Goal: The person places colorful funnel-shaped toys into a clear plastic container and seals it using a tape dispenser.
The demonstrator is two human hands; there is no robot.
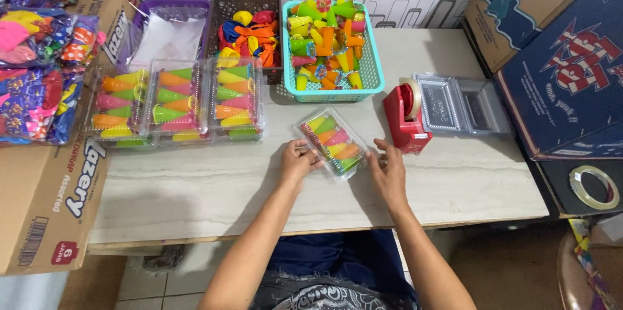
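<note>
The left hand [297, 159] presses its fingers on the near left corner of a small clear plastic box [332, 141]. The right hand [388, 170] lies flat and open against the box's right side, touching it. So both hands hold the box between them, and it rests on the counter [195, 187] right in front of the person. The box is full of little cones in green, yellow, pink and orange, and its lid looks shut over them.

Just past the right hand stands a red tape dispenser [403, 115] with a roll on it. No tape can be seen on the box, so sealing it looks like the part that is left. Beside the dispenser, farther right, lies a stack of empty clear boxes [461, 104], so more boxes seem to wait for filling.

Past the left hand, farther back and to the left, three piles of filled boxes [178, 104] sit side by side. That part of the work looks done.

Straight behind the hands is a teal basket [372, 76] heaped with loose cones, so plenty are still unpacked. Left of it is a brown basket [224, 8] of balloons and a purple basket [152, 8] with clear bags.
</note>
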